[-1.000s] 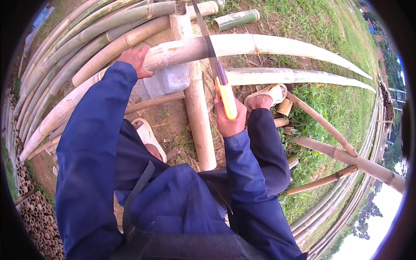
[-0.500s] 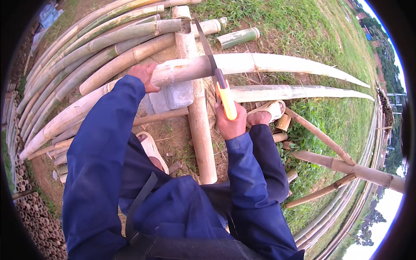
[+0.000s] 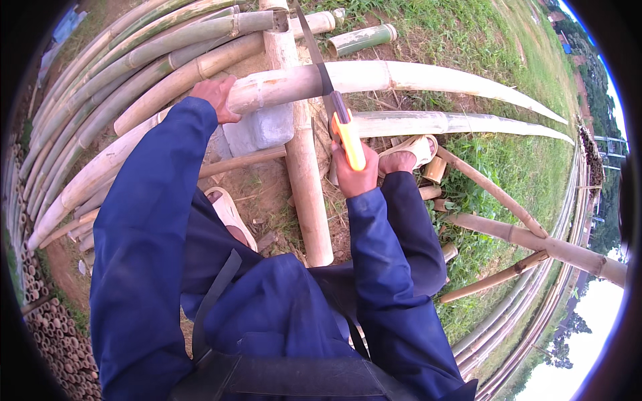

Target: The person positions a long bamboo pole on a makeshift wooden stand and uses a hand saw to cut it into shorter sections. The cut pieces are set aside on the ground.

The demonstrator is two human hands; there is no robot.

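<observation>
A long pale bamboo pole (image 3: pixel 374 75) lies crosswise in front of me over an upright-lying bamboo support (image 3: pixel 307 194). My left hand (image 3: pixel 218 97) is wrapped round the pole, left of the support. In my right hand (image 3: pixel 356 175) is the orange-and-yellow handle of a handsaw (image 3: pixel 323 75). Its dark blade crosses the pole just right of the support, pointing away from me. Whether the teeth have cut into the bamboo cannot be made out. Below the pole, beside the support, sits a whitish block (image 3: pixel 267 127).
A second bamboo pole (image 3: pixel 461 123) runs nearer me on the right. Several greenish poles (image 3: pixel 167 57) are stacked at the far left. A short bamboo piece (image 3: pixel 362 40) lies on the grass. Propped poles (image 3: pixel 515 235) stand at right; cut bamboo ends (image 3: pixel 57 334) are piled lower left.
The saw has shifted slightly away from me along its length across the pole. The whole view has moved a little. My left hand keeps its hold on the pole.
</observation>
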